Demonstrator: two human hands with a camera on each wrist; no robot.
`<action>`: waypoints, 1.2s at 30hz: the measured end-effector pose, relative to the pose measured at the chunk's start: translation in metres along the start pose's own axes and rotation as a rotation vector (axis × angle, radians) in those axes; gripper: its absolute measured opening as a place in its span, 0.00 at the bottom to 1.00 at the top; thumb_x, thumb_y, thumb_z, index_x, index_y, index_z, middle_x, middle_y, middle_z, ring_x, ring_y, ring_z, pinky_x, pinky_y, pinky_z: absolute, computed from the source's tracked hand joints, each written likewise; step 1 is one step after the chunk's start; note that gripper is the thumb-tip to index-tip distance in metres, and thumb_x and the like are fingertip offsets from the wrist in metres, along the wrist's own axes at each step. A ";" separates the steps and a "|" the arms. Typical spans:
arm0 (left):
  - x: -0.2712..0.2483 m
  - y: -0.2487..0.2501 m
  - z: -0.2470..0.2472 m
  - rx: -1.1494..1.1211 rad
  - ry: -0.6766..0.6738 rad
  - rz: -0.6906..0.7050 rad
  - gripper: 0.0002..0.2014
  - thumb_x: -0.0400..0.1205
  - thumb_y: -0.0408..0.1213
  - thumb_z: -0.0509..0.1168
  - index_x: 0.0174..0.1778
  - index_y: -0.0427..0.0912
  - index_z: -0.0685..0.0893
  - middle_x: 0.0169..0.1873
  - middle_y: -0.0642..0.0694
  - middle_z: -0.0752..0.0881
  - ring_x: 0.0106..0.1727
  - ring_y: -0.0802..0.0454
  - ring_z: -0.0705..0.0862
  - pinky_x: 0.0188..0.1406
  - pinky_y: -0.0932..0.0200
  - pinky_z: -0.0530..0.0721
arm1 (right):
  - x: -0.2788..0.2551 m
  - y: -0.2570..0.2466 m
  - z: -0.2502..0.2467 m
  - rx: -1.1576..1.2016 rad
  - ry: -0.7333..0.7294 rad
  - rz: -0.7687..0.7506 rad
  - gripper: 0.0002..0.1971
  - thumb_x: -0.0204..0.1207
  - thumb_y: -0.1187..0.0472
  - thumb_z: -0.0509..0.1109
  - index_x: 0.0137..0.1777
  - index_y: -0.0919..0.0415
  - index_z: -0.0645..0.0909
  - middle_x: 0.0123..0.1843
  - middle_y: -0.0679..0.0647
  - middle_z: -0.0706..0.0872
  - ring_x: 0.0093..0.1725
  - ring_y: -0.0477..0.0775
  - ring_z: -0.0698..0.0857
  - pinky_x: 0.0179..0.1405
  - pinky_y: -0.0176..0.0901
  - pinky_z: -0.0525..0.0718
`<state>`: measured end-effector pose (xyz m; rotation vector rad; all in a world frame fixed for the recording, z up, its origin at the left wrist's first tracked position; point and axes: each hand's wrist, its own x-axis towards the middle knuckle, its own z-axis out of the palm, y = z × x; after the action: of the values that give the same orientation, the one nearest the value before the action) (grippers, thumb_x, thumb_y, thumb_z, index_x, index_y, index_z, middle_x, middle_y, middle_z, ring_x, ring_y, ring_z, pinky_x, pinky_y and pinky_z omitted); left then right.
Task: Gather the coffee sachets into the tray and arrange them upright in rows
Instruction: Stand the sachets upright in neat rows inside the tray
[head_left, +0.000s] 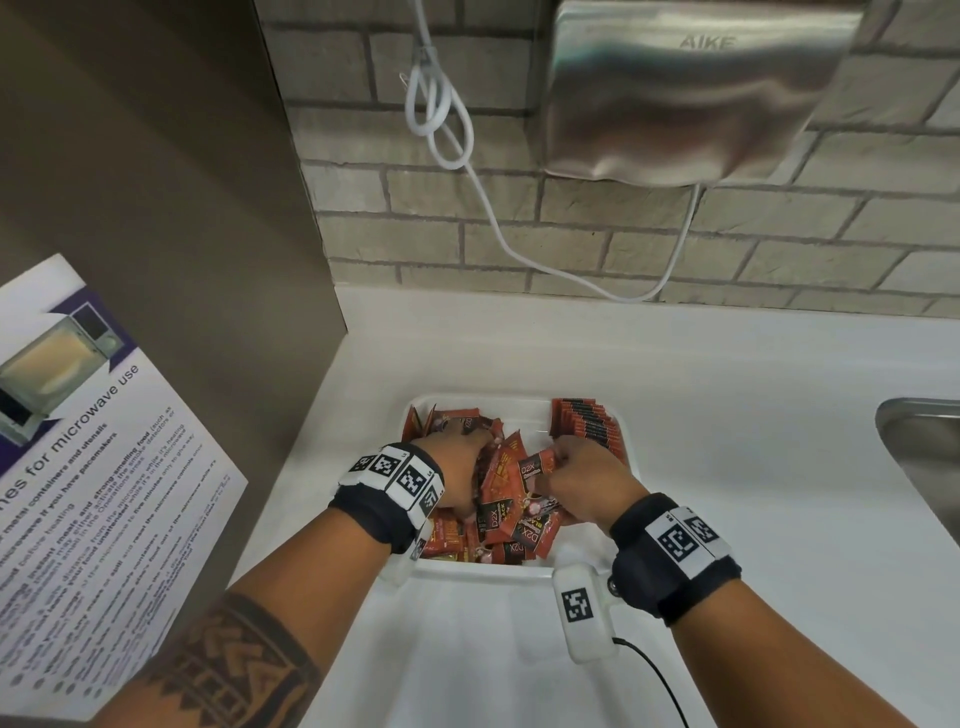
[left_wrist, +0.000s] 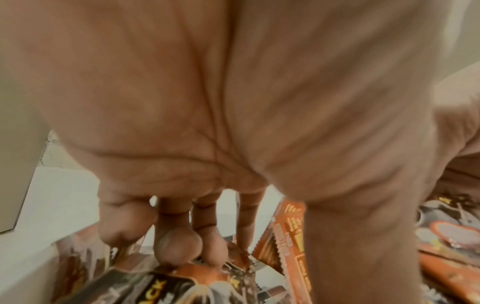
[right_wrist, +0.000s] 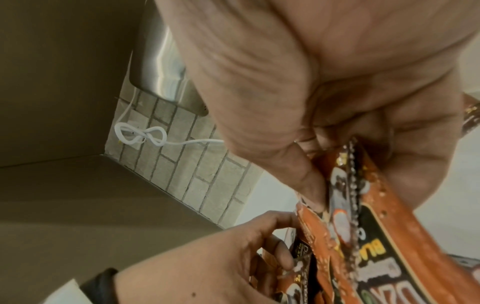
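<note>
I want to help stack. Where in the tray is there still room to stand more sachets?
Bare floor shows at the tray's far end, between the loose pile and the upright row. The middle and near end are crowded with sachets and both hands.

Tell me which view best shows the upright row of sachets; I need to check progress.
The head view: the upright row of sachets stands packed against the far right corner of the tray, clear of both hands. The left wrist view shows only loose sachets; the right wrist view shows only the ones being held.
</note>
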<state>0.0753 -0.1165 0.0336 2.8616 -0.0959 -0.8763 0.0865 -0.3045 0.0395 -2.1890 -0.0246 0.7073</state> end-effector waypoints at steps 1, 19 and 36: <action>0.001 0.000 0.000 -0.005 0.009 0.004 0.55 0.68 0.46 0.84 0.87 0.52 0.58 0.79 0.39 0.66 0.74 0.37 0.77 0.69 0.42 0.82 | -0.001 0.001 -0.002 0.008 0.006 0.000 0.08 0.77 0.66 0.73 0.54 0.59 0.79 0.53 0.59 0.88 0.47 0.58 0.91 0.42 0.52 0.94; -0.002 0.001 -0.025 -0.841 0.343 0.028 0.25 0.87 0.61 0.56 0.76 0.54 0.67 0.62 0.51 0.81 0.56 0.44 0.88 0.60 0.43 0.87 | -0.002 -0.007 -0.025 0.303 0.049 -0.126 0.09 0.78 0.65 0.75 0.56 0.59 0.82 0.54 0.58 0.91 0.49 0.59 0.92 0.43 0.51 0.93; -0.021 0.011 -0.002 -1.494 0.085 0.268 0.44 0.77 0.15 0.72 0.80 0.57 0.63 0.66 0.38 0.84 0.69 0.37 0.84 0.62 0.29 0.84 | 0.001 -0.026 -0.008 0.561 0.055 -0.163 0.03 0.84 0.68 0.68 0.52 0.63 0.84 0.44 0.61 0.90 0.30 0.49 0.87 0.21 0.35 0.80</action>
<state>0.0588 -0.1251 0.0488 1.4252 0.1348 -0.4118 0.0968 -0.2928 0.0617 -1.6456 0.0210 0.4880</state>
